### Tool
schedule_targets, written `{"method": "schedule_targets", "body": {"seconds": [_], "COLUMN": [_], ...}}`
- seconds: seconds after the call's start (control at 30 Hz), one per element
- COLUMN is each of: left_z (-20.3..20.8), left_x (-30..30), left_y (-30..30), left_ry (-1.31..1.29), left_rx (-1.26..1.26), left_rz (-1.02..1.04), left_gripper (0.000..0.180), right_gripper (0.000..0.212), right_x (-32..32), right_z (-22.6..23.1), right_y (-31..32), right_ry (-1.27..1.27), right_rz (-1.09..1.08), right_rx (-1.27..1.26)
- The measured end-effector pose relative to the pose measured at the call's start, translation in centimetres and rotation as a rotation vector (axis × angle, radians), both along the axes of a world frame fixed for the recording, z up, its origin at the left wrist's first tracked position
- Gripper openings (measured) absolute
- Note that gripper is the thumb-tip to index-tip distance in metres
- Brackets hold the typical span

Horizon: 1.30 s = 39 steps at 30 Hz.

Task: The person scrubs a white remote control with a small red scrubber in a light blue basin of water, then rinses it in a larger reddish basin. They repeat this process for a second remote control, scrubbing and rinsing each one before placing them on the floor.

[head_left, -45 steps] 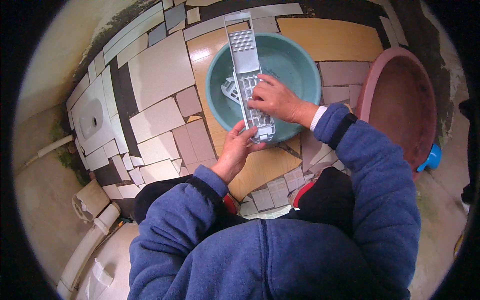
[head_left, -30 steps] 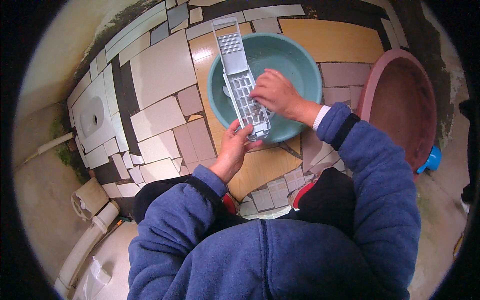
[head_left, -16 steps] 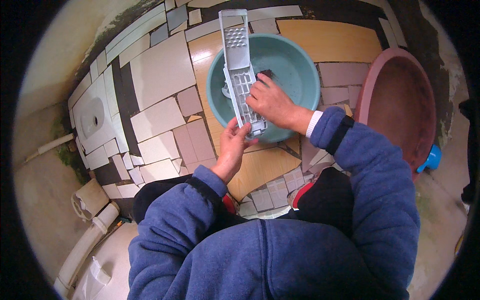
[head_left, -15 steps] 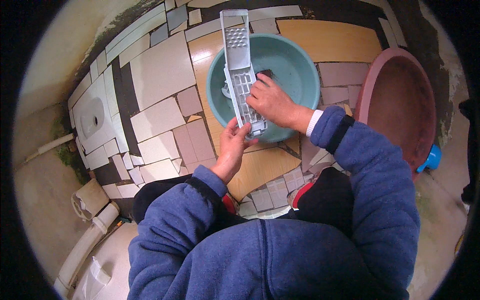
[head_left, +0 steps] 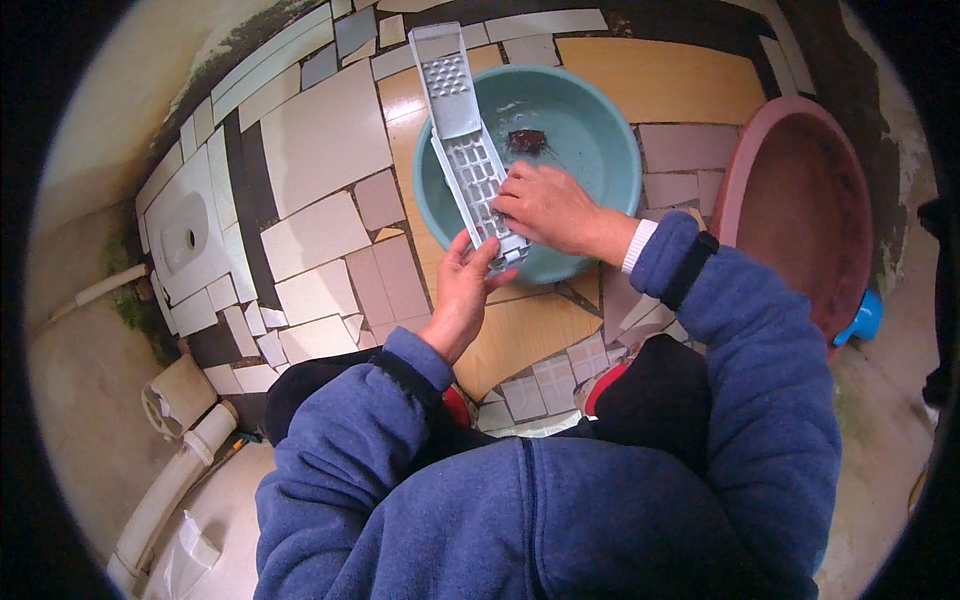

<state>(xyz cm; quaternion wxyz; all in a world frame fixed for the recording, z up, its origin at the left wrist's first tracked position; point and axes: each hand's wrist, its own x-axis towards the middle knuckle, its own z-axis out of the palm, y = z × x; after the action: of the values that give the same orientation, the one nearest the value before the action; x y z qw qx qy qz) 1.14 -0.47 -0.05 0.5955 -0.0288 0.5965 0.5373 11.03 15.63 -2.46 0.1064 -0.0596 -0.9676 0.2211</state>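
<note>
A long white plastic hinged tray (head_left: 470, 160) slants over a teal basin (head_left: 615, 130). Small grid compartments line its near half, while the unfolded far half has a bumpy patch. My left hand (head_left: 462, 295) grips the tray's near end, thumb on top and fingers underneath. Over the lower compartments, my right hand (head_left: 550, 205) is closed, its bunched fingertips pressed against the grid. Whatever those fingertips hold, if anything, is hidden. Inside the basin, just beyond the right hand, lies a small dark reddish-brown piece (head_left: 527, 140) of a kind I cannot make out, in shallow water.
At the right a large reddish basin (head_left: 740, 190) leans by the wall, with a blue plastic thing (head_left: 862, 318) beside it. A squat toilet (head_left: 185, 235) is set into the patchwork tile floor at the left. White pipes (head_left: 165, 490) run along the lower left.
The tray's far end has swung left, and my right hand has shifted slightly toward me along the grid. More of the reddish-brown piece in the basin now shows.
</note>
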Motion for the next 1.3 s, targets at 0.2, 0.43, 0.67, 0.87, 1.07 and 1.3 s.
{"method": "schedule_targets", "body": {"seconds": [0.2, 0.43, 0.67, 0.87, 1.07, 1.3], "left_z": [0.0, -0.2, -0.3, 0.3, -0.1, -0.2], "left_x": [-0.1, -0.1, 0.0, -0.1, -0.1, -0.1], "left_y": [0.0, -0.1, -0.1, 0.1, 0.0, -0.1], "left_ry": [0.033, 0.085, 0.087, -0.001, -0.080, -0.112], "left_rx": [-0.010, 0.000, 0.027, -0.002, 0.017, 0.039], "left_rz": [-0.003, -0.020, -0.025, 0.000, 0.058, 0.078], "left_gripper": [0.034, 0.032, 0.032, 0.031, 0.030, 0.033], "right_gripper": [0.011, 0.013, 0.016, 0.015, 0.022, 0.019], "right_x": [0.1, 0.0, 0.2, 0.7, 3.9, 2.8], "right_z": [0.0, 0.2, -0.4, -1.2, -4.6, -1.4], "right_y": [-0.4, -0.8, -0.8, 2.3, 5.8, 6.1], "right_ry": [-0.033, -0.065, -0.011, 0.121, -0.400, -0.230], "right_rz": [0.047, 0.018, -0.062, -0.402, -0.331, -0.372], "right_rx": [-0.049, -0.009, -0.117, -0.460, -0.101, -0.145]}}
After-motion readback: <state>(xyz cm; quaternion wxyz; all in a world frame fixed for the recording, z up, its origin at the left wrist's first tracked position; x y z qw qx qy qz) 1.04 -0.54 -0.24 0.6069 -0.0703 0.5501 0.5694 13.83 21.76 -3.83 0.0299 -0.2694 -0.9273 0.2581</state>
